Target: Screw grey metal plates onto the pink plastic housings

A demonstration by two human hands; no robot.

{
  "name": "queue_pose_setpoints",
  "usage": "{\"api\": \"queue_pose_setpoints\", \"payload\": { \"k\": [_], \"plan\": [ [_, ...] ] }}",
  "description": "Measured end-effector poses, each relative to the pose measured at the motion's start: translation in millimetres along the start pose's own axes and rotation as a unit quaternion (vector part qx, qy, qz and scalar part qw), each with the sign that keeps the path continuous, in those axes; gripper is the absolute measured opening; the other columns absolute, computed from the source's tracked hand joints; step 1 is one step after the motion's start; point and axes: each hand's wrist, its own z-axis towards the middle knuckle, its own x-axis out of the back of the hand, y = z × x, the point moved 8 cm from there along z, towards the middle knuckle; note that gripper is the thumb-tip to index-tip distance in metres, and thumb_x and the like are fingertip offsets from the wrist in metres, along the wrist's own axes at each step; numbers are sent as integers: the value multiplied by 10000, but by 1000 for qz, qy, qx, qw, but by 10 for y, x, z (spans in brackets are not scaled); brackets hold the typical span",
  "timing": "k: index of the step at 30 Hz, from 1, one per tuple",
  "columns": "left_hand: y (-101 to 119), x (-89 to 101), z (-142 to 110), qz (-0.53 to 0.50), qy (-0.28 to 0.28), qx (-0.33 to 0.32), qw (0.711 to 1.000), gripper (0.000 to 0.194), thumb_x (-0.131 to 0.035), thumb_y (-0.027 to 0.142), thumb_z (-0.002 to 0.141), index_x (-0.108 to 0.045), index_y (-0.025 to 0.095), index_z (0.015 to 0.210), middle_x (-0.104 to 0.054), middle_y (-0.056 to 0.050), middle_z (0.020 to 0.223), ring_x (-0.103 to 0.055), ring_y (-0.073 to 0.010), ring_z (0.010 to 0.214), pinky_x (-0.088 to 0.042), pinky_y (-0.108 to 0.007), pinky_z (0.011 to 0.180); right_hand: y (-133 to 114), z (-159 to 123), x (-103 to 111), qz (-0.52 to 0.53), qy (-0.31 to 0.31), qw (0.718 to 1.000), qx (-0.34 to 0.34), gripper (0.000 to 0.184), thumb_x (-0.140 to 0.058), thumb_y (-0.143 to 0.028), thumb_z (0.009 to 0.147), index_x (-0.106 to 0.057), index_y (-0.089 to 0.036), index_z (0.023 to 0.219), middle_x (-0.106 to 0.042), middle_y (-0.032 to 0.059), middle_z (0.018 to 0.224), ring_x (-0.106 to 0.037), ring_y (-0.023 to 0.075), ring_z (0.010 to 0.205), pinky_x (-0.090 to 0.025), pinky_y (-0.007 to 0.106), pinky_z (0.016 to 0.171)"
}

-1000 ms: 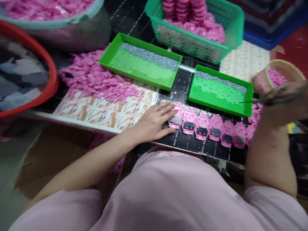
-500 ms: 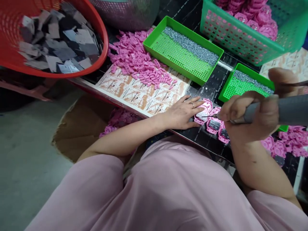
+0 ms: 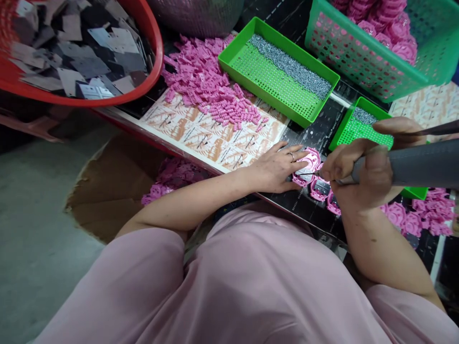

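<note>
My right hand point(image 3: 369, 179) is wrapped round a grey electric screwdriver point(image 3: 426, 165). Its thin bit reaches left to a pink plastic housing point(image 3: 311, 155) that has a pale metal plate on it. With fingers spread, my left hand point(image 3: 276, 168) rests at the housing's left side, its fingertips touching the rim. A ring shows on one finger. Just right of this housing, another pink housing point(image 3: 320, 188) with a dark metal plate lies on the black table edge. A third one point(image 3: 333, 204) is partly hidden by my right hand.
Green trays point(image 3: 265, 62) point(image 3: 373, 136) hold small silvery screws. A heap of pink pieces point(image 3: 204, 76) lies beside them. Metal plates fill a red basket point(image 3: 156, 62) at left; pink housings fill a green basket point(image 3: 362, 52). More pink parts point(image 3: 432, 210) lie at right; a cardboard box point(image 3: 96, 191) stands below.
The view has shifted slightly. My right hand and the screwdriver have moved a little left and closer to the first housing. My left hand stays against that housing.
</note>
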Motion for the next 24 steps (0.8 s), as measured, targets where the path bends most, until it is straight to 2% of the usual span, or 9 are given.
{"api": "queue_pose_setpoints", "payload": {
  "k": [4,7,10,12,14,16,19,21,24],
  "plan": [
    [-9,-7,6,4,-7,4,1000,595,-687,414,817,-526,166,1334,-449,-129,1472,-399,-335,1361,-253,-546,1109,84,-11,-3,28,-9,999,-37,129,-664,-365,812,-599,-322,915,-433,-84,437,-366,115,280,-306,261,280],
    [-10,2,-7,5,12,0,1000,569,-676,433,823,-547,177,1314,-481,-131,1446,-421,-326,1347,-262,-536,1105,52,8,55,42,13,999,-12,267,-685,-336,798,-606,-348,1052,-439,-95,440,-356,121,282,-322,266,284],
    [-6,14,-17,7,28,-3,1000,550,-679,442,820,-572,167,1284,-497,-143,1429,-437,-324,1336,-273,-534,1102,45,27,81,22,16,999,-30,113,-642,-393,834,-643,-293,782,-388,-67,412,-371,123,301,-318,268,291],
    [-2,12,-15,10,23,-1,1000,552,-686,433,815,-576,148,1276,-498,-152,1427,-442,-327,1333,-279,-535,1100,50,28,64,10,0,999,-51,383,-598,-447,862,-526,-243,545,-338,-43,397,-385,119,318,-310,266,297],
    [5,13,-11,14,17,-1,1000,556,-689,428,812,-579,134,1270,-498,-156,1426,-444,-329,1330,-284,-535,1098,38,21,28,3,-24,998,-49,473,-569,-442,885,-451,-221,483,-325,-32,396,-394,111,325,-299,256,295],
    [11,22,-9,15,19,-1,1000,556,-689,428,813,-578,133,1271,-501,-154,1424,-448,-328,1325,-284,-535,1099,4,14,8,17,-30,999,-19,391,-579,-373,888,-500,-227,534,-354,-43,411,-383,102,312,-299,246,287],
    [12,25,-8,9,24,-2,1000,557,-682,436,818,-575,144,1280,-501,-151,1424,-448,-330,1322,-276,-543,1098,-2,10,23,45,-7,999,14,65,-610,-268,859,-639,-291,805,-408,-74,446,-366,102,291,-324,249,278],
    [7,14,-3,6,21,-1,1000,555,-681,441,818,-578,154,1282,-493,-149,1431,-441,-335,1325,-268,-552,1098,31,12,19,52,-8,998,15,133,-638,-267,834,-648,-317,958,-431,-85,458,-347,103,277,-318,255,258],
    [5,8,8,12,9,2,1000,526,-670,439,825,-592,168,1269,-493,-138,1433,-437,-339,1324,-268,-559,1094,129,-2,39,35,-23,999,-9,168,-675,-340,807,-628,-359,967,-419,-87,472,-355,112,283,-310,266,256]
  ]
}}
